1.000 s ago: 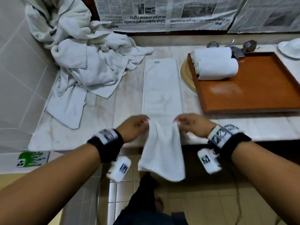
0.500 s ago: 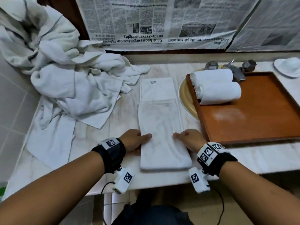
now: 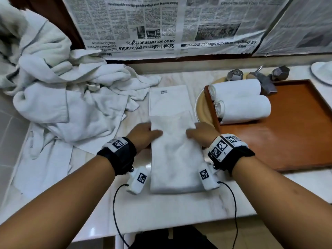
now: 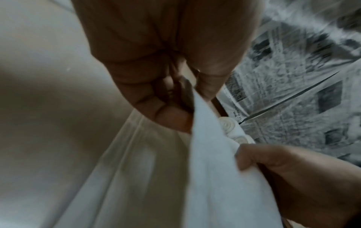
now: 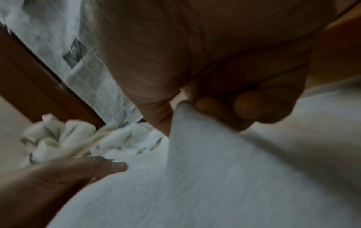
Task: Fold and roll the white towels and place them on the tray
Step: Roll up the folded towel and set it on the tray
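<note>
A folded white towel (image 3: 177, 155) lies lengthwise on the marble desk (image 3: 179, 212), its side edges pinched by the left hand (image 3: 143, 135) and the right hand (image 3: 201, 134). Two rolled towels (image 3: 240, 100) are seen on the wooden tray (image 3: 296, 133). Folding appears under way; rolling from the near end is judged next.

Head view evenly lit, soft indoor light, mild sheen on the tray (image 3: 294, 133) and the marble counter (image 3: 179, 209); wide-angle bending at edges. Both wrist views dim, grainy, motion-blurred; near skin out of focus, newspaper (image 4: 293, 86) smeared.
</note>
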The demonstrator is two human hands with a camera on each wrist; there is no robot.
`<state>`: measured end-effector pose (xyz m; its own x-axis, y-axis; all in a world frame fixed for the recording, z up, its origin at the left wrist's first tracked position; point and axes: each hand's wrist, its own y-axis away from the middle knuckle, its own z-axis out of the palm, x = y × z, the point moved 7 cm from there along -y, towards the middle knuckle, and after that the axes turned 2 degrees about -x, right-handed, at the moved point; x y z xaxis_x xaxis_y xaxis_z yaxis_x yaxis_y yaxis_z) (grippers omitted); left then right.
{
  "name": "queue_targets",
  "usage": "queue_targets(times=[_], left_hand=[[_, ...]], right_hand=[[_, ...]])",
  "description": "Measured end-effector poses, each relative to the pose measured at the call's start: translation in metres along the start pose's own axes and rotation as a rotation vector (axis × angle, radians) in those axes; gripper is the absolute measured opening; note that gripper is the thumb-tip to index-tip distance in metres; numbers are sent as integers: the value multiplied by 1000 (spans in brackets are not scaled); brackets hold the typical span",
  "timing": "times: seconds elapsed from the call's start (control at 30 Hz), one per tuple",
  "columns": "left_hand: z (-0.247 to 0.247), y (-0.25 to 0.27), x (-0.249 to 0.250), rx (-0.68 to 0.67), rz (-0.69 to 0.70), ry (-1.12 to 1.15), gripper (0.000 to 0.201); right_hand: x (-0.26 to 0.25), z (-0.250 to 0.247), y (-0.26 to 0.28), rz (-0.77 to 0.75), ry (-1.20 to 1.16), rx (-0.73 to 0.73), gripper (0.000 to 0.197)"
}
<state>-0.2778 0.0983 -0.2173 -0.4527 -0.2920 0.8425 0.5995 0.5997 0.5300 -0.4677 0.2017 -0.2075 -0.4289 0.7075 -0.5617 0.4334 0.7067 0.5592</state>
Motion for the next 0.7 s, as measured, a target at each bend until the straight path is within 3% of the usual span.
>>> queue_targets(times=[0.07, 0.13, 0.2, 0.27, 0.37, 0.43, 0.47, 0.57, 0.7], left_hand=[[-9, -10, 22, 74, 82, 199, 17], [-8, -16, 28, 98, 38, 196, 21], [-4, -18, 14, 68, -73, -199, 42], [-4, -17, -5, 66, -128, -498, 49], [-2, -12, -28, -2, -169, -542, 35], [6, 0, -43, -110, -277, -433, 27], [8, 6, -47, -136, -331, -341, 27], [-5, 3, -41, 12, -345, -126, 34], [-21, -23, -4, 265, -135, -118, 40]], right_hand=[[-15, -26, -13, -102, -197, 195, 26], [-16, -29, -25, -67, -222, 210, 43], [-3, -10, -33, 64, -35, 75, 63], [11, 4, -34, 123, 219, -12, 54], [22, 14, -26, 152, 334, -173, 27], [34, 22, -20, 249, 188, -316, 34], [37, 21, -19, 273, 111, -320, 43], [25, -3, -29, 148, 130, -92, 49], [-1, -15, -36, 29, 17, 99, 47]])
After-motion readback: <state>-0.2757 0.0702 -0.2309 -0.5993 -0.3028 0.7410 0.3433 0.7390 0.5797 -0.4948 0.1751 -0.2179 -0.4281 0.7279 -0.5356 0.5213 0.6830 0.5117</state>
